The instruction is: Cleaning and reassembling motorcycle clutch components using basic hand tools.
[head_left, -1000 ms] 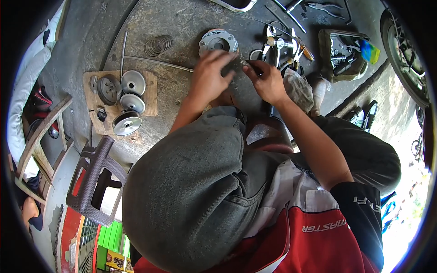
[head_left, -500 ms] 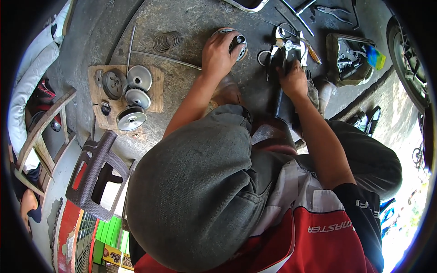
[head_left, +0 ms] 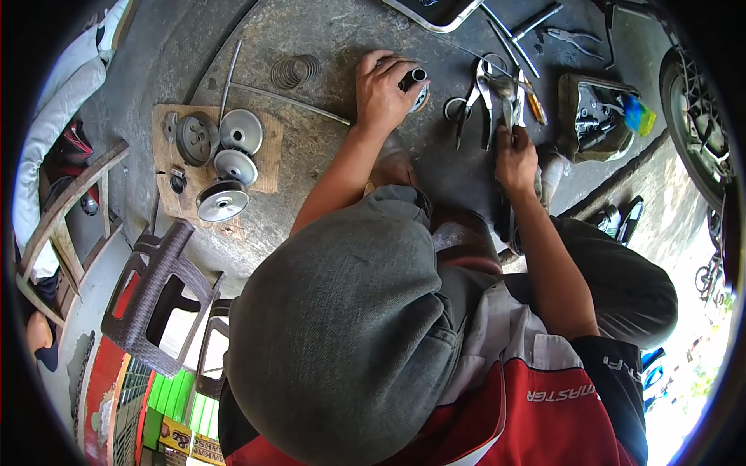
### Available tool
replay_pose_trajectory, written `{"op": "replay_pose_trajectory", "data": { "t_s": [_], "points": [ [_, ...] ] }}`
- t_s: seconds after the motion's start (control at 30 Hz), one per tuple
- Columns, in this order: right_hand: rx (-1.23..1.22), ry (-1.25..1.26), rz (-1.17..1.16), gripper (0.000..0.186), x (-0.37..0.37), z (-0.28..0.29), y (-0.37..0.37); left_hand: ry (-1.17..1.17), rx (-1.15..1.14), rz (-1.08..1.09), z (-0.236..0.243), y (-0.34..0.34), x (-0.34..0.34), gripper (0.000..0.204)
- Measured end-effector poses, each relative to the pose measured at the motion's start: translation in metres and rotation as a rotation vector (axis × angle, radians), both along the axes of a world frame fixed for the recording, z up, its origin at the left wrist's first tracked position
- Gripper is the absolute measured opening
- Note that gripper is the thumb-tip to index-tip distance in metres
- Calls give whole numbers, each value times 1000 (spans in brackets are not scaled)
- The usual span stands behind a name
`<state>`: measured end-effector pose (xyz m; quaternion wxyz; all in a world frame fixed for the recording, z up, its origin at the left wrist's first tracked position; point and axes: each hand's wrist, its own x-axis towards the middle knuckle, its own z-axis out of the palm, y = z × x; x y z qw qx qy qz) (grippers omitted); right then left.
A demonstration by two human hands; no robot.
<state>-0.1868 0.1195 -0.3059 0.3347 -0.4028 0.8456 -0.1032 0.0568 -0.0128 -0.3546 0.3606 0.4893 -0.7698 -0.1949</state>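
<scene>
The person's left hand (head_left: 384, 92) lies over a round metal part (head_left: 422, 100) on the stained floor, to the right of the wooden board (head_left: 269, 159) and a little farther from the body. Its fingers are bent and partly spread; one cannot tell whether they grip or simply rest. Most of the part is hidden beneath them, and what shows is a curved grey edge, worn and slightly bluish. A short dark tube (head_left: 413, 78) sticks out beside the thumb and forefinger, its wall black and its hollow mouth ringed by a bright metal rim. The right hand (head_left: 517, 162), farther right of the board, is curled nearly closed, fingertips at the near end of a grey metal tool (head_left: 508, 111); how firmly it has hold cannot be made out. Just beyond the board's right side lies a loose coil spring (head_left: 294, 72) of thin wire, and a slim metal rod (head_left: 295, 101) runs rightward from near the board's far edge. The board itself carries a dull, dark round drum (head_left: 197, 140) and smooth silvery discs (head_left: 241, 130), the nearest shining most.
</scene>
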Motion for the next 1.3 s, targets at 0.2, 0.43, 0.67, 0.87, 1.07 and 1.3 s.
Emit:
{"op": "replay_pose_trajectory", "data": {
  "t_s": [0.2, 0.43, 0.67, 0.87, 1.07, 1.3],
  "points": [
    [-92, -429, -46, 51, 36, 38, -16, -8, 12, -20, -11, -9, -8, 28],
    [-84, -145, 203, 49, 78, 44, -55, -41, 18, 12, -9, -9, -10, 27],
    [-251, -318, 100, 51, 75, 65, -49, 14, 50, 39, -15, -8, -11, 24],
    [-146, -95, 304, 43, 76, 59, -60, -17, 56, 56, -15, -7, -10, 28],
    [-209, -246, 141, 49, 75, 61, -61, -1, 80, 34, -15, -7, -9, 27],
    [-91, -99, 164, 46, 62, 27, -34, -28, 96, 31, -1, -5, -13, 24]
  ]
}}
